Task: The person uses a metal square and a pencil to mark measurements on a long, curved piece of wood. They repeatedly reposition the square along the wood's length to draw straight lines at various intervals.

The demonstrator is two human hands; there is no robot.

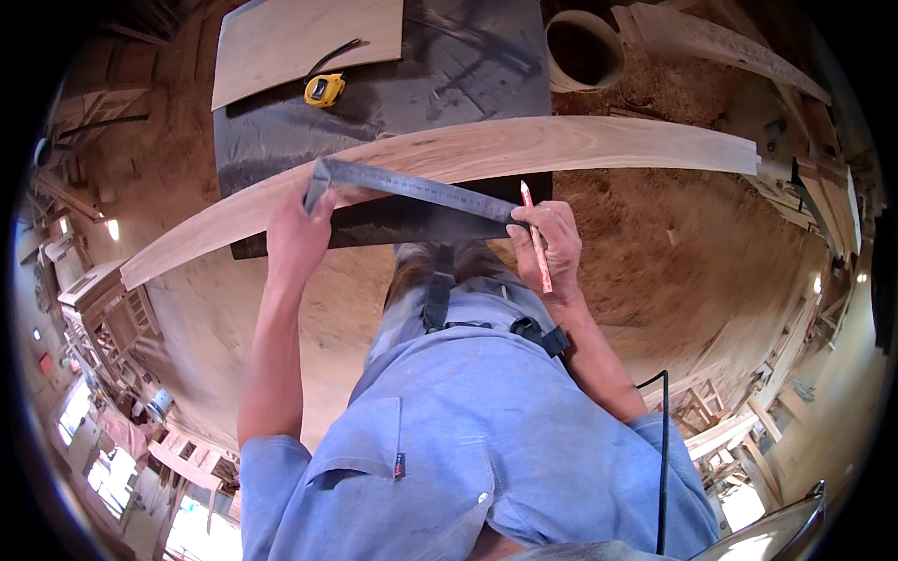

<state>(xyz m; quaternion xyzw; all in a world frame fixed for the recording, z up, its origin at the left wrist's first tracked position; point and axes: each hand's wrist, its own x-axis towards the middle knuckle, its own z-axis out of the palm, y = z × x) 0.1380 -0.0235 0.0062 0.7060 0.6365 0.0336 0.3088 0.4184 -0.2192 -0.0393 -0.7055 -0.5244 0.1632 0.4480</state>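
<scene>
A long wooden board (524, 145) lies across the dark work table (449, 84), reaching past both its sides. Over the board's near edge I hold a metal try square (412, 184) with a marked blade. My left hand (297, 229) is closed round its short stock at the left. At the blade's far right end, the fingers of my right hand (552, 238) pinch the tip. A red and white pencil (536, 234) is also tucked between those fingers, its point upward.
A yellow tape measure (325, 89) with a black strap rests beyond the board, beside a flat wooden panel (309, 42). A round tub (585, 51) stands right of the table. Wooden pieces (720, 47) lie at the far right, and wooden frames (117, 313) stand at the left.
</scene>
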